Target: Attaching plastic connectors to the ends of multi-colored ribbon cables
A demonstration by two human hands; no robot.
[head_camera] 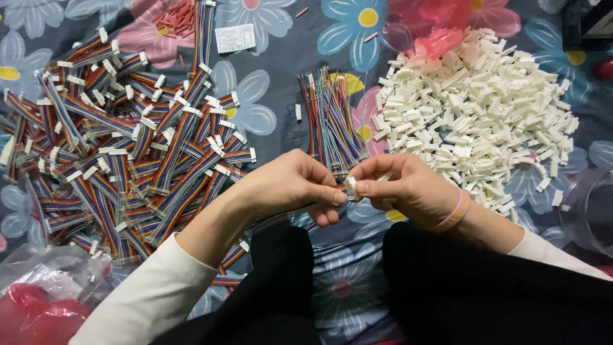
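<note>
Head view: at frame centre my left hand (290,185) pinches a ribbon cable (281,217), and my right hand (402,188) is closed on the white connector (350,189) at its tip. The cable runs lower left to right. Misaligned, the pins could bend or the connector slip into the pile (476,115).
</note>
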